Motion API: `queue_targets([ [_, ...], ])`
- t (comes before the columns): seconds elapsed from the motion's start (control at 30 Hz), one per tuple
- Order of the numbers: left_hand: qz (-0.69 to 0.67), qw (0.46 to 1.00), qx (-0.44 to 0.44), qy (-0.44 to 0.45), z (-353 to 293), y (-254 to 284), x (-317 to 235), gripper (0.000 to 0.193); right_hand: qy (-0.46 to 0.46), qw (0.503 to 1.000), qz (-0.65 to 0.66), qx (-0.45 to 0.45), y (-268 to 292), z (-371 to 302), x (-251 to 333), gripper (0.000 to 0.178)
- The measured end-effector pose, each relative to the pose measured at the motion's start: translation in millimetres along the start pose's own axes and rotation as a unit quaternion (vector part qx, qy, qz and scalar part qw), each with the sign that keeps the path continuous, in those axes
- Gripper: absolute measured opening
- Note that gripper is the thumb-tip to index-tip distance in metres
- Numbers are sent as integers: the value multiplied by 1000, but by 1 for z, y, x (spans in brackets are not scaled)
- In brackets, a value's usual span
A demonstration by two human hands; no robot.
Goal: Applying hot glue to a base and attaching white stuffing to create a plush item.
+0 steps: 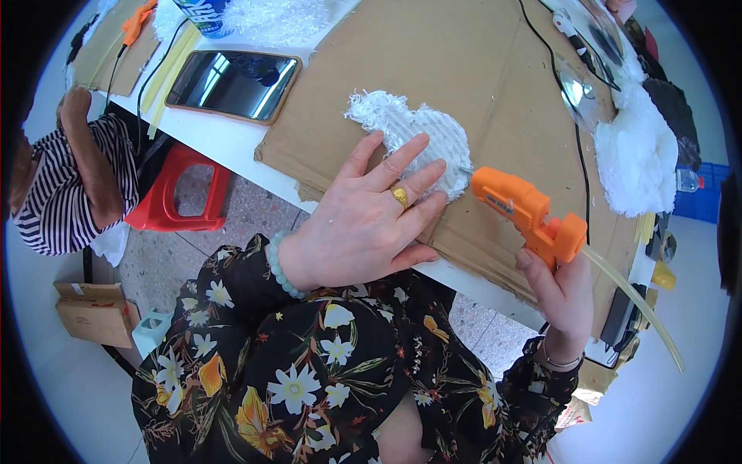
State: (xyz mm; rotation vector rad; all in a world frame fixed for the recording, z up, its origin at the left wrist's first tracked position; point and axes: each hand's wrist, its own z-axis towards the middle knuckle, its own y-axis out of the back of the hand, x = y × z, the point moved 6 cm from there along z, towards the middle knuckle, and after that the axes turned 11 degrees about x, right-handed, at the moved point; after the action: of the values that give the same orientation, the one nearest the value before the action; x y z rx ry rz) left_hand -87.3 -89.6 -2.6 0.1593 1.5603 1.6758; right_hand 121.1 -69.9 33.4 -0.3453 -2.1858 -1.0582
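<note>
My left hand (pixel 359 213) lies with fingers spread on a white fuzzy fabric piece (pixel 444 139), pressing its near edge against a sheet of brown cardboard (pixel 410 46). The fabric has a rounded end and a shaggy, fringed end at the left. In my right hand (pixel 564 290) is an orange glue gun (pixel 522 209), gripped by its handle. Its nozzle points left, close to the fabric's right edge; I cannot tell whether they touch. A long pale glue stick (pixel 638 305) sticks out of the gun's back.
A dark-screened phone (pixel 232 85) lies left of the cardboard, near pale glue sticks (pixel 171 73). White fluffy material (pixel 634 147) is heaped at the right, beside a black cable (pixel 581 162). A red stool (pixel 185 189) and a person in a striped top (pixel 73 185) are at the left.
</note>
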Motion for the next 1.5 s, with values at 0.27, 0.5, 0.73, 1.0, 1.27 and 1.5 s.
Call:
queue_targets([
  [0.27,-2,1000,0,3,0,-1,-2,53,27,999,44,-4,3,-7,-6,31],
  [0.5,-3,1000,-2,1,-1,0,-1,53,4,1000,-19,1,2,1,1,28],
  [0.73,-3,1000,-2,0,-1,0,-1,52,-5,1000,-20,23,3,-7,8,31],
  [1.0,-9,1000,-7,-4,-1,-2,0,52,22,998,-31,47,5,-7,6,36],
  [1.27,-7,1000,-9,-5,-1,0,-1,50,-17,998,-45,29,10,2,11,35],
  [1.5,-18,1000,-16,-5,-2,-1,0,50,-17,998,-54,9,14,7,10,34],
])
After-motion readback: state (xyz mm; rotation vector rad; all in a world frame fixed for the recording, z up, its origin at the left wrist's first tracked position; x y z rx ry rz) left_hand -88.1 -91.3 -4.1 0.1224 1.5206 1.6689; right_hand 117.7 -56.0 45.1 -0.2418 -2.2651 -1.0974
